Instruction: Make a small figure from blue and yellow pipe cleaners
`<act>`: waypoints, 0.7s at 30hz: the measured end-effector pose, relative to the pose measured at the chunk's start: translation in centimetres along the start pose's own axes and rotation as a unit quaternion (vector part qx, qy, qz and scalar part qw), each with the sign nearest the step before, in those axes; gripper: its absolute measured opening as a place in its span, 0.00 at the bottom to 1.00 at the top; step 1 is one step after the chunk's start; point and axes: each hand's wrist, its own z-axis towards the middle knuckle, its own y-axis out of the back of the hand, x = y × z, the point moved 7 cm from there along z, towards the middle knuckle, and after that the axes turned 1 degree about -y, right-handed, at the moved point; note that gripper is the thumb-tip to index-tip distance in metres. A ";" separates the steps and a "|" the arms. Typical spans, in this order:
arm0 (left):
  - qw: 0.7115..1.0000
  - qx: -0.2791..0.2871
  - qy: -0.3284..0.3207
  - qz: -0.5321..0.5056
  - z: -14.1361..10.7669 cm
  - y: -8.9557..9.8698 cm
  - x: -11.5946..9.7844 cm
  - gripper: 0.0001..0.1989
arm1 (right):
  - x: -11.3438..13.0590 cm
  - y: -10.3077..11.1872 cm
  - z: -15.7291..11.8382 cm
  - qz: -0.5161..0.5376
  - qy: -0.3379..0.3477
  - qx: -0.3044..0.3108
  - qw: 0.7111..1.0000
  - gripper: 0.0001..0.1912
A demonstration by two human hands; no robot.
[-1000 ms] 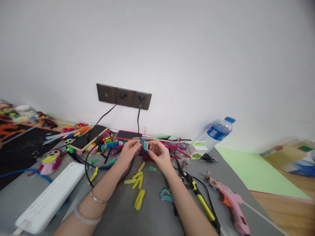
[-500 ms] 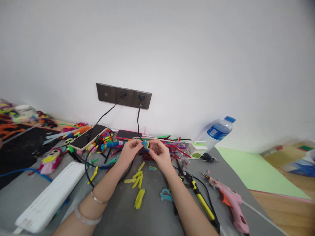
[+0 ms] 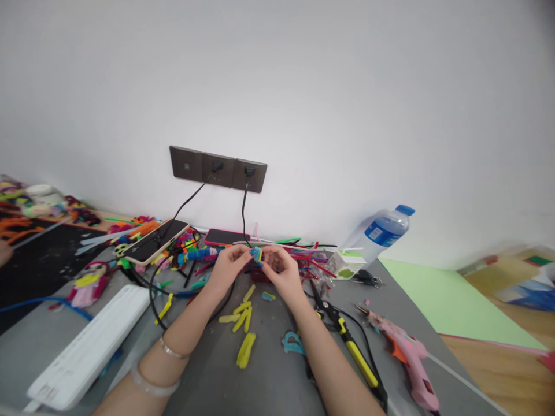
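Between the fingertips of both hands is a small blue-and-yellow fuzzy piece (image 3: 258, 255), which looks like pipe cleaner. My left hand (image 3: 232, 267) pinches it from the left, and my right hand (image 3: 281, 270) has thumb and fingers closed on its right side. Part of the piece is hidden by the fingers. Below the hands lie several short yellow pipe cleaner pieces (image 3: 245, 351) on the grey table (image 3: 208, 375). Close to my right hand is another small blue-and-yellow piece (image 3: 268, 296). A curved light blue piece (image 3: 293, 342) lies beside my right forearm.
At right are yellow-black pliers (image 3: 358, 358), a pink glue gun (image 3: 414, 361), a tilted water bottle (image 3: 385, 231) and a small box (image 3: 347, 264). A white power strip (image 3: 91, 346), a phone (image 3: 156, 242) and a doll (image 3: 89, 283) lie left. Black cables run to wall sockets (image 3: 219, 170).
Both of my hands stay nearly still on the small piece. At the far left edge, another person's hand has come further into view.
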 end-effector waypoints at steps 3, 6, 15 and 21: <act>1.000 0.011 -0.006 -0.005 0.1 -0.2 0.0 0.16 | 0.2 0.0 0.0 -0.007 0.001 0.000 1.000 0.10; 1.000 0.010 -0.007 -0.004 0.0 -0.2 -0.1 0.16 | 0.3 0.1 0.0 -0.006 0.002 -0.005 1.000 0.10; 1.000 0.004 0.007 -0.013 -0.2 -0.3 -0.5 0.18 | 0.4 0.1 -0.1 0.001 0.014 -0.009 1.000 0.10; 1.000 0.010 0.003 -0.013 -0.2 -0.3 -0.7 0.17 | 0.5 0.2 -0.1 -0.012 0.017 -0.012 1.000 0.09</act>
